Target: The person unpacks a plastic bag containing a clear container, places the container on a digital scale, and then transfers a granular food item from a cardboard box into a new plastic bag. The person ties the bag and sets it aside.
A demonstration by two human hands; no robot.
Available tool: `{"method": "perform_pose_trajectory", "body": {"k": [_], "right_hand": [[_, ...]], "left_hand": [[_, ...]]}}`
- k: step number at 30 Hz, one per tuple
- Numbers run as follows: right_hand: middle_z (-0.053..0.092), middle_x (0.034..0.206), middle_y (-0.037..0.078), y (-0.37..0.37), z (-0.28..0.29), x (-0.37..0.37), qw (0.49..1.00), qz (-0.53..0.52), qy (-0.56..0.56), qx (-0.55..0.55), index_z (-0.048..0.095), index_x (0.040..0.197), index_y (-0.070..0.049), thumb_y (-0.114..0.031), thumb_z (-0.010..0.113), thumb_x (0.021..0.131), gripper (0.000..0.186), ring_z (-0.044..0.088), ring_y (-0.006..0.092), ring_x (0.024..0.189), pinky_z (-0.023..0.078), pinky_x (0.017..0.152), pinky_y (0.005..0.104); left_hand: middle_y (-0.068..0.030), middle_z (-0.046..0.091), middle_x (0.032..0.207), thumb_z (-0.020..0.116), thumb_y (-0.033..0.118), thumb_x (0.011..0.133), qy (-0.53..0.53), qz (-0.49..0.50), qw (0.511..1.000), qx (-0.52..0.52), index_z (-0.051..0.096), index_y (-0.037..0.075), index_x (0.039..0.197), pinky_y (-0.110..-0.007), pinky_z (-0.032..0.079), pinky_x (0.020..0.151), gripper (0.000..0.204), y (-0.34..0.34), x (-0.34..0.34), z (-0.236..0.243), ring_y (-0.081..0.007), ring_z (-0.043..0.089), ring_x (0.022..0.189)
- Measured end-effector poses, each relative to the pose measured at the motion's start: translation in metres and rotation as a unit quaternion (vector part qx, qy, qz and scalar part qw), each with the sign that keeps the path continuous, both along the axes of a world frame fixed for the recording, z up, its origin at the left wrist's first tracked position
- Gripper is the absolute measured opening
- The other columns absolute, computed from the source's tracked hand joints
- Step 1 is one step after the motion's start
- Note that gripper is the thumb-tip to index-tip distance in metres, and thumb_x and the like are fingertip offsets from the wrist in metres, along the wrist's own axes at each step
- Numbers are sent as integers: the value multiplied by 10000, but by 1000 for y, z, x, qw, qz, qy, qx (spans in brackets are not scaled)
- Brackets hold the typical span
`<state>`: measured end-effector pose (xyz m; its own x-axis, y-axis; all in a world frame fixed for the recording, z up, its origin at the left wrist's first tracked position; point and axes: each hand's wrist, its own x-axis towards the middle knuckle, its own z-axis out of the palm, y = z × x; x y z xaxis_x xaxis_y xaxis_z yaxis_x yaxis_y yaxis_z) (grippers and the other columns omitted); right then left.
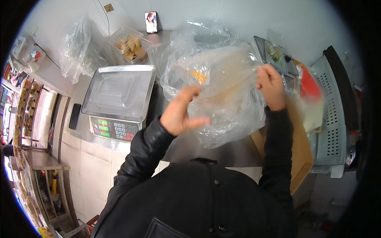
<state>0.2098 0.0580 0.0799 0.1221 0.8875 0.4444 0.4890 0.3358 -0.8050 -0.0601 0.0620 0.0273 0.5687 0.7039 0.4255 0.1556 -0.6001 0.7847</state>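
Pinching the clear bag (226, 123) by its two o'clock edge with the right hand (272, 87), with fingers folded in toward the palm. Holding the left hand (179, 113) spread at the bag's eight o'clock, with thumb parted wide from bent fingers; cannot tell whether touching the plastic or just in front of it. Seeing the bag crumpled and bulging over the table (234, 155), just toward one o'clock from the picture's middle, with yellow strips (198, 76) showing near its ten o'clock. Noting, as seen from the bag, a scale (119, 93) at nine o'clock, a tub (129, 44) of brown food at ten, a lit upright phone (151, 22) past ten, and a cardboard box (303, 160) near four.
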Motion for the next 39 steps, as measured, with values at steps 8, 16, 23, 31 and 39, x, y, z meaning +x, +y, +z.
{"method": "perform_pose_trajectory", "body": {"k": [8,16,23,31,39], "right_hand": [[391,589,-6,-1,31,4,980,64,186,5,416,695,-61,-162,396,892,222,405,72,526,349,490,203],[478,696,20,-20,77,14,974,31,170,148,445,758,-49,-135,379,889,170,471,126,647,433,701,301],[517,846,67,-32,98,15,979,13,149,135,507,898,-29,-136,410,876,146,507,178,811,425,776,349],[520,877,84,-43,77,64,898,172,390,110,506,919,-40,-207,357,898,224,500,230,951,396,873,373],[551,918,66,-47,41,62,725,356,580,-106,488,1029,-40,-300,352,904,319,522,131,753,430,695,240]], "left_hand": [[-23,500,686,573,30,665,327,107,908,237,535,98,1047,-455,294,928,390,-10,8,-47,-202,525,739],[-8,326,563,596,-3,528,63,71,918,386,641,71,852,-439,393,873,335,-20,-7,34,-157,397,540],[8,288,565,634,65,488,33,42,871,488,662,102,806,-389,483,725,322,-28,-14,68,-123,369,512],[-132,366,1217,714,154,566,-17,184,945,272,429,105,1194,-428,327,911,692,-22,-26,20,-289,386,1075],[-113,370,1210,544,93,796,-369,-31,803,-467,137,48,1307,-299,371,863,654,9,30,-80,-181,407,1066]]}}
